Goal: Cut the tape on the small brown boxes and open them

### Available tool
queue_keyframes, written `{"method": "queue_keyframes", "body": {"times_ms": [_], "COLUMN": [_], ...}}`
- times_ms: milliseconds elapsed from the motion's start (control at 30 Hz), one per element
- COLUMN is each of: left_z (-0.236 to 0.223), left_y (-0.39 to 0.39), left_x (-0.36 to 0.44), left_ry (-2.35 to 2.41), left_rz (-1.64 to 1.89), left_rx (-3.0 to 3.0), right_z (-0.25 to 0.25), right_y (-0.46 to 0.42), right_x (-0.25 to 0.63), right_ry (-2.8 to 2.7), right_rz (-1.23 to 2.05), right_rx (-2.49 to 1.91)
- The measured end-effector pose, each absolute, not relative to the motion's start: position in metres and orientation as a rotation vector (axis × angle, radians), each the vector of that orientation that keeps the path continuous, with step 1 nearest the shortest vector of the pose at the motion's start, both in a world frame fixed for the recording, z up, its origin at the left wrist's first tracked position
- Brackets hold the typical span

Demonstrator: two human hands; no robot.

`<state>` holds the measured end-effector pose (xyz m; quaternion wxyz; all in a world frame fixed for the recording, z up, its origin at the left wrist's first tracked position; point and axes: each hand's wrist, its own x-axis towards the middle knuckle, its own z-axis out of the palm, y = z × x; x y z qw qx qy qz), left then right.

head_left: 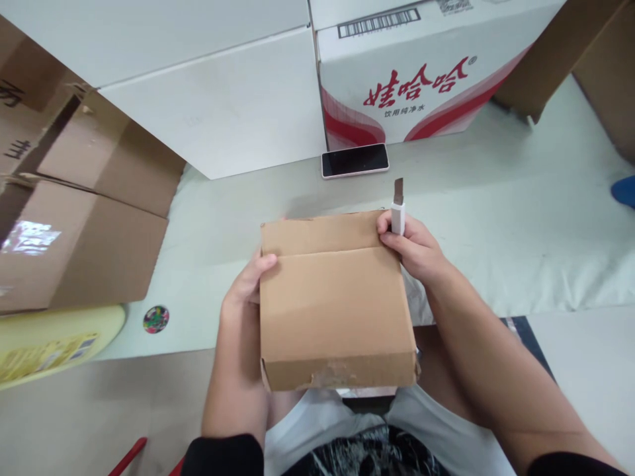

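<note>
At a pale-green desk [496, 218], a brown cardboard box [332, 304] was apparently steadied, pinched by left grip [248, 281], and a white-bodied cutter [398, 218] clasped by right grip [419, 250]; careful control seemed needed.

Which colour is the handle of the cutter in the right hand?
The cutter handle is white; it shows best in the head view.

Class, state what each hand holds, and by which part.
The left hand grips the cardboard box by its left edge; the right hand grips its far right corner and a cutter by its white handle.
</note>
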<state>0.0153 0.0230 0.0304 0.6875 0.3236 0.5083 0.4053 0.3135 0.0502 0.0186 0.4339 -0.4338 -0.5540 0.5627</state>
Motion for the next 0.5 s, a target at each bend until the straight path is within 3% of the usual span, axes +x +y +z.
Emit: {"method": "queue_keyframes", "body": {"times_ms": [267, 500], "left_z": [0.033, 0.032], "left_y": [0.035, 0.036], "left_x": [0.010, 0.024], "left_ry": [1.068, 1.132], "left_rz": [1.010, 0.959], "left_rx": [0.633, 0.615], "right_z": [0.021, 0.021], "right_y": [0.051, 0.051], "right_x": [0.319, 0.326], "right_ry": [-1.534, -1.608], "right_rz": [1.681, 1.427], "right_rx": [-0.786, -0.997]}}
